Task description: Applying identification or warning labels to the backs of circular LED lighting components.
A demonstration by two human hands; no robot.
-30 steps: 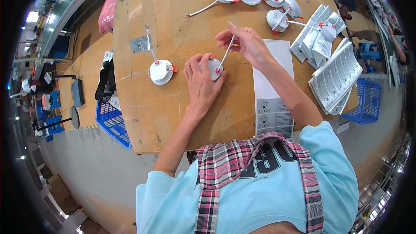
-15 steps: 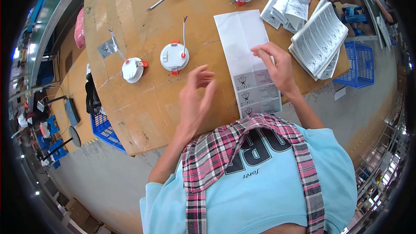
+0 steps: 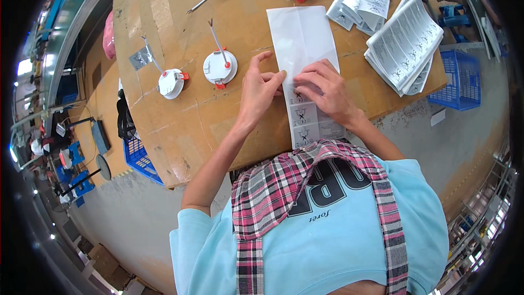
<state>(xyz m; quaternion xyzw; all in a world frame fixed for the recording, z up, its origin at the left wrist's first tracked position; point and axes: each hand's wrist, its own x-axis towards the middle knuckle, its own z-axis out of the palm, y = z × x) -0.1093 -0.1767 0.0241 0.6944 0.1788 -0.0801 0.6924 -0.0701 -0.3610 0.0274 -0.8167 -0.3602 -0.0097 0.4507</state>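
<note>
No longer pressing on the round white lamp (image 3: 220,70) with the left hand (image 3: 257,92), as a second ago; now bringing that hand to the left edge of the long label sheet (image 3: 303,30), with the thumb at the margin. No longer holding the lamp's white cable (image 3: 218,42) with the right hand (image 3: 328,92); shifting leftward over the sheet since half a second ago, now bending the fingers down by the topmost printed label (image 3: 298,98). Also leaning left at the cable, rather than nearly upright.
</note>
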